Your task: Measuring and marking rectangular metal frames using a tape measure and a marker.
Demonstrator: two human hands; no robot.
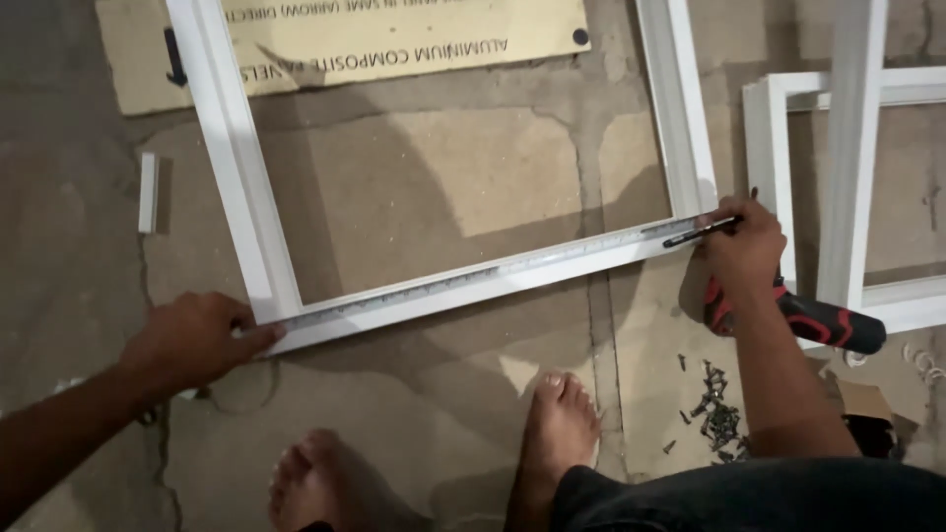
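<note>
Frame: a white rectangular aluminium frame [236,167] lies flat on the bare concrete floor [443,177], its near rail running slantwise from lower left to upper right.
Ruler: a long silvery metal ruler [473,278] lies along that near rail, reaching almost corner to corner.
Left hand: the left hand [192,340] is spread flat, fingertips pressing down on the ruler's end at the near left corner.
Right hand: the right hand [741,246] pinches a thin black pen [702,232], its tip touching the ruler's far end by the right corner.
Tool: a red-and-black-handled tool [818,320] lies under the right wrist.
Screws: a heap of dark screws [717,414] sits just beside the right forearm.
Feet: two bare feet [562,424] rest near the rail.
Beyond: a second white frame [847,148] to the right; a tan printed cardboard sheet [394,39] under the far end; a short white offcut [148,192] well apart on the left.
</note>
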